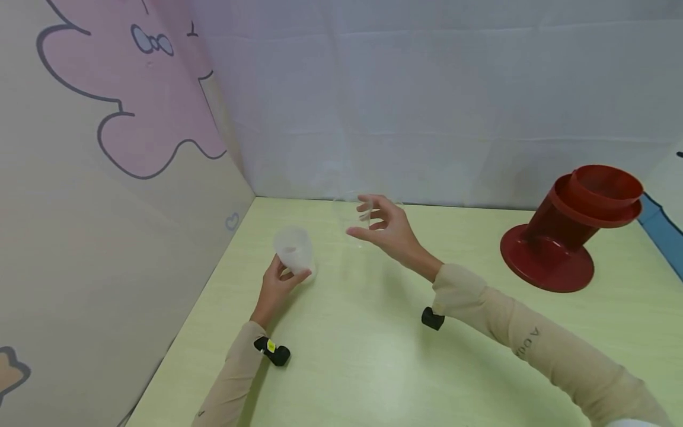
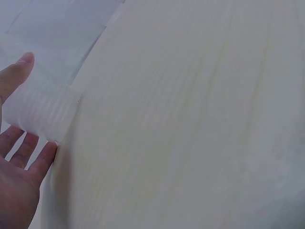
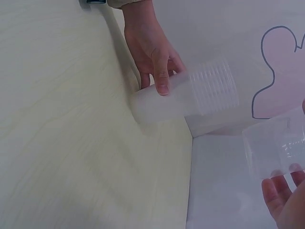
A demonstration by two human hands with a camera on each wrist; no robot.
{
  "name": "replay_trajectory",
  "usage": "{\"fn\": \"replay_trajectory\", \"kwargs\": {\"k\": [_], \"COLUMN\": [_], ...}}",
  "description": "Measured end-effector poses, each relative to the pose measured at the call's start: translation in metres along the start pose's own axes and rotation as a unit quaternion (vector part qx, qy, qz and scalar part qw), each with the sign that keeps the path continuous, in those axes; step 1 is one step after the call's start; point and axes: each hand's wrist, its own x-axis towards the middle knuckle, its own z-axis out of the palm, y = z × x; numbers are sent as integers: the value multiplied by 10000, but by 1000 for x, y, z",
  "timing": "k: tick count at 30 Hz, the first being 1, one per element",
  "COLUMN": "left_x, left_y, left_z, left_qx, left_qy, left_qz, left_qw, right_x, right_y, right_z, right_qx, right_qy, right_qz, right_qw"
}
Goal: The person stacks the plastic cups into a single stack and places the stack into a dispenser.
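Observation:
My left hand (image 1: 274,290) grips a stack of nested translucent plastic cups (image 1: 294,248) at the left of the table. In the right wrist view, the stacked cups (image 3: 209,90) lean sideways, several ridged rims together, with the base close to the tabletop. The left wrist view shows the thumb above the ridged stack (image 2: 40,109) and the fingers below it. Above the table, to the right of the stack, my right hand (image 1: 392,231) holds a single clear plastic cup (image 1: 347,216) between thumb and fingers. That clear cup (image 3: 267,145) is cut off by the right wrist view's edge.
A red plastic stand (image 1: 560,243) with a round base and a tilted, ringed open top is at the table's right. A pale wall (image 1: 427,107) backs the table (image 1: 341,356). A wall with pink drawings (image 1: 133,107) borders the left side.

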Motion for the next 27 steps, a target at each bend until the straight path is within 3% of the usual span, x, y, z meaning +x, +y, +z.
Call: {"fn": "replay_trajectory", "kwargs": {"k": [5,12,21,27], "left_x": [-1,-6,1,1], "left_y": [4,25,3,0], "left_z": [-1,-2,-2,-3], "left_qx": [-11,-161,50,43], "left_qy": [-58,-189,-80,-46], "left_qz": [-75,-155,-99,-64], "left_qw": [10000,9996,9999,10000], "right_x": [3,15,20,17], "right_y": [3,36,38,13], "right_z": [6,14,20,24], "right_qx": [20,112,-10,-12], "right_qy": [-33,6,20,-78], "right_qz": [21,-94,-161,-158], "right_qw": [10000,9999,9999,9998]}}
